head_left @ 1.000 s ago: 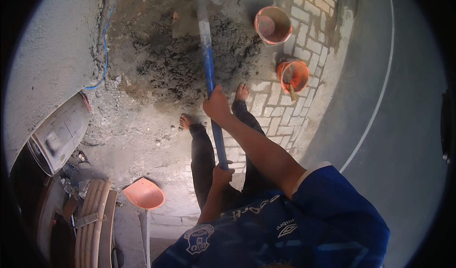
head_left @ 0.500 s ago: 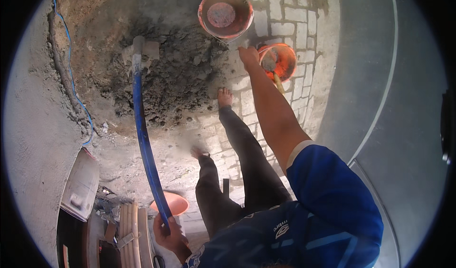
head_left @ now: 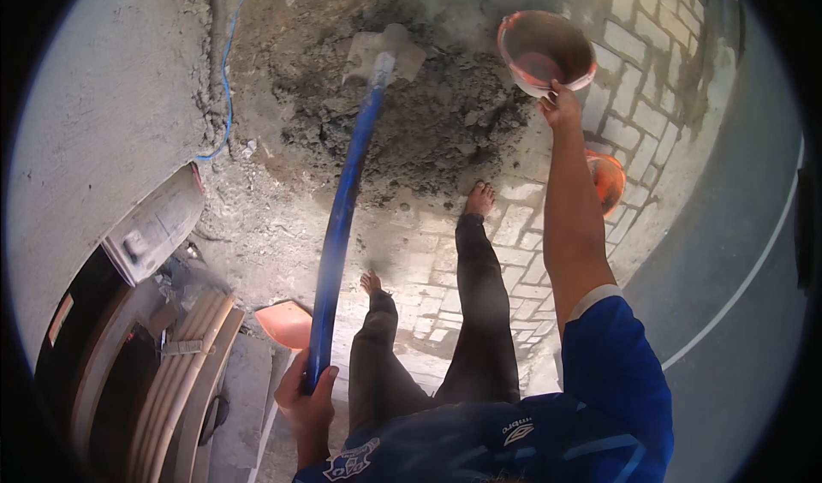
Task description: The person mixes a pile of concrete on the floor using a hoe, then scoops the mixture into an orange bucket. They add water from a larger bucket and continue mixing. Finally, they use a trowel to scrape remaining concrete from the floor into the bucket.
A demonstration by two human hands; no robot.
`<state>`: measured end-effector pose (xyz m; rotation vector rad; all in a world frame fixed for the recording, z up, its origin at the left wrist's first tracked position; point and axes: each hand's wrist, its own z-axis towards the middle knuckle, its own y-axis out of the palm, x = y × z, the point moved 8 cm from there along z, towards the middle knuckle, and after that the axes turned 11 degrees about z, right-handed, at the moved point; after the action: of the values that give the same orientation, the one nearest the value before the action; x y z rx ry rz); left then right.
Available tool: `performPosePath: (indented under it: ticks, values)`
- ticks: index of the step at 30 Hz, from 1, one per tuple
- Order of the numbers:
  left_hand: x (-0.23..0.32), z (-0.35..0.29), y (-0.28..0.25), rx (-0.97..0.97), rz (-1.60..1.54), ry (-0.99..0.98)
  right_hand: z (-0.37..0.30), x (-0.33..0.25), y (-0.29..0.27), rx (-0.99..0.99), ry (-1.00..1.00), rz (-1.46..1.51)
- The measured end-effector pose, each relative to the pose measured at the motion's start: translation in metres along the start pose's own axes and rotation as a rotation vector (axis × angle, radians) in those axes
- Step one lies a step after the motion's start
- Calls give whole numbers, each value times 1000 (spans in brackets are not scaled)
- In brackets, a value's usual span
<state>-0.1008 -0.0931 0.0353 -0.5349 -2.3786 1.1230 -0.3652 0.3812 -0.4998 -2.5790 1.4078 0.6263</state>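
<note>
My left hand (head_left: 306, 397) is wrapped round the lower end of a long blue handle (head_left: 347, 200). This belongs to a hoe, whose mortar-covered metal blade (head_left: 387, 53) rests on a heap of wet grey mortar (head_left: 411, 123). My right hand (head_left: 559, 106) pinches the near edge of a reddish bucket (head_left: 548, 46) at the right of the heap; the bucket's mouth is tipped somewhat toward me. A smaller orange bucket (head_left: 608, 181) stands nearer, partly hidden behind my right forearm.
Paving blocks (head_left: 629, 89) run along the right, beside a grey road (head_left: 728, 277). My bare feet stand near the heap. At the left are a wall (head_left: 111, 115), a blue cord (head_left: 227, 80), stacked wooden strips (head_left: 184, 354) and an orange basin (head_left: 287, 323).
My right hand has gone from beside the smaller orange bucket to the larger reddish bucket and taken its edge. The left hand keeps its hold on the hoe. The whole view has shifted.
</note>
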Motion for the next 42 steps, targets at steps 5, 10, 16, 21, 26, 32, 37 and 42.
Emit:
performPosePath:
  ticks: [5,10,16,21,26,32,37,42]
  values:
    - [25,13,7,-92,-24,238,-72,-66,-21,163,-206,-243]
    - [9,6,10,-127,-140,417,-251,-85,-39,-2,-375,-382]
    - [5,3,-55,-117,-177,737,-558,-94,-5,-45,-753,-453]
    - [-134,35,-113,-175,-284,654,-731,-60,46,-254,-936,-482]
    - [-375,123,-163,67,-115,192,-829,70,151,-576,-899,-551]
    - [-529,215,-251,248,-720,-244,-883,309,282,-956,-402,-655]
    - [-558,305,-315,344,-1247,-429,-933,479,398,-1154,-271,-745]
    - [-587,456,-421,632,-1399,-473,-975,613,559,-1291,-405,-968]
